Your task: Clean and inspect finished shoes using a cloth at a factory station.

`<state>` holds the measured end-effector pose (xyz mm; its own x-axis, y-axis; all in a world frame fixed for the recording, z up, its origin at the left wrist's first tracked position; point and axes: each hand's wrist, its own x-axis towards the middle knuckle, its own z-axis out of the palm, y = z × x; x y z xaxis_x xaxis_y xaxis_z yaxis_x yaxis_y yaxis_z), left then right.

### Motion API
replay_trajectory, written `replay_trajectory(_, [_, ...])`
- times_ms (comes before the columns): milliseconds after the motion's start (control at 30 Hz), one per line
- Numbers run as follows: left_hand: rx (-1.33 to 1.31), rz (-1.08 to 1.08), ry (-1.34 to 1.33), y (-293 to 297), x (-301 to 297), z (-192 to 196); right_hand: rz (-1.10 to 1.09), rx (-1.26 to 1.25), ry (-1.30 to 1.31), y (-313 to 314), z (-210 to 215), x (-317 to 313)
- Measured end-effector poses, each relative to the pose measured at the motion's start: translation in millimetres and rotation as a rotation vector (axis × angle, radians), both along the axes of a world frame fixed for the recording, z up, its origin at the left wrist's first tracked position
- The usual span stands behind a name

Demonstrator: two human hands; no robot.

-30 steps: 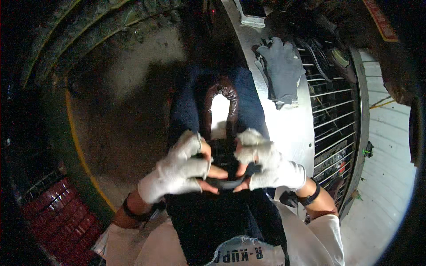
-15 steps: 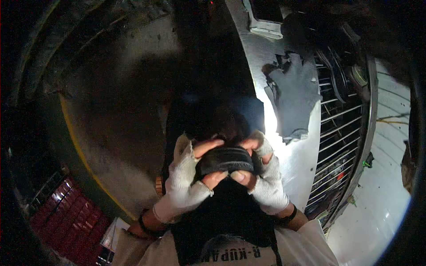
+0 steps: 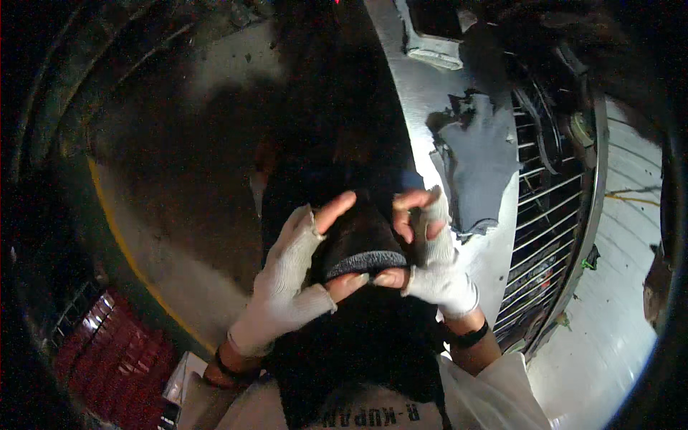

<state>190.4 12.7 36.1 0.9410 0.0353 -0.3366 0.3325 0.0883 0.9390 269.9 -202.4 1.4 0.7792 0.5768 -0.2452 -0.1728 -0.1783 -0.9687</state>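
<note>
1. Head view: both hands wear white fingerless gloves. The left hand [image 3: 290, 276] and right hand [image 3: 430, 254] are clamped on either side of a dark glove [image 3: 362, 244] with a grey cuff, held in front of the chest.
2. Half a second ago the glove was a tight roll between the hands; now it is opened out, cuff toward the person, which suggests it is being readied for wearing.
3. A second grey glove [image 3: 480, 168] lies flat on the metal table [image 3: 408, 93], beside a wire rack [image 3: 552, 236].
</note>
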Motion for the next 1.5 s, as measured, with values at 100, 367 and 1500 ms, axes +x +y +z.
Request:
replay_trajectory(100, [-0.010,-0.059,-0.095,5.6,-10.6,-16.0,0.140,-0.088,0.104,2.9,18.9,11.1])
replay_trajectory(367, [-0.306,-0.069,-0.193,-13.0,-75.0,-4.1,0.249,0.005,-0.282,-10.9,90.9,-43.8])
replay_trajectory(1500, [0.551,0.021,-0.148,1.4,-133.6,47.8,-0.372,-0.915,-0.804,-240.4,-0.1,57.8])
